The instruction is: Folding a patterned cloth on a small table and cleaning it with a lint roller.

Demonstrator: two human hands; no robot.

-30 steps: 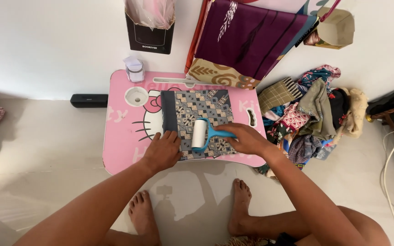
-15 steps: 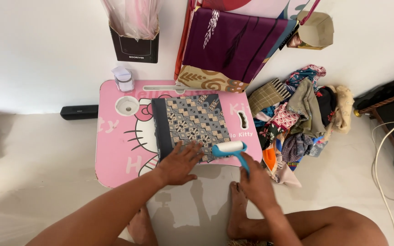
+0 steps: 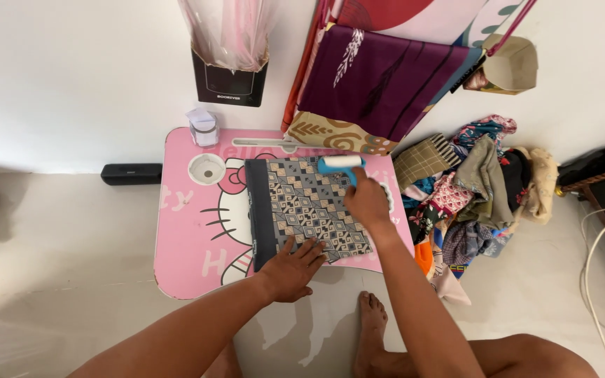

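Seated on the floor, a person works a folded patterned cloth (image 3: 314,213) w/ a blue-handled lint roller (image 3: 341,164) on a pink lap table (image 3: 187,231) set against the white wall. The cloth, grey-and-tan diamond print w/ a dark band down its left edge, lies flat across the middle of the table, its near edge at the table's front lip.

The right hand (image 3: 367,201) is closed around the roller's handle; the roller head sits crosswise at the cloth's far edge, touching it. The left hand (image 3: 290,269) lies palm down, fingers spread & gripping nothing, pinning the cloth's near edge.

Progress, as a judgement: w/ the roller at the far end of the cloth, a pass along its length looks to be at one end, but the view is too coarse to tell which parts are clean, so how much is left can't be read. No lint shows at this size.

Nearby: a small clear jar (image 3: 204,128) at the table's far left corner, a round cup recess (image 3: 206,169) just beside it, a black speaker bar (image 3: 131,173) on the floor left of the table, & a heap of mixed clothes (image 3: 481,189) to the right.
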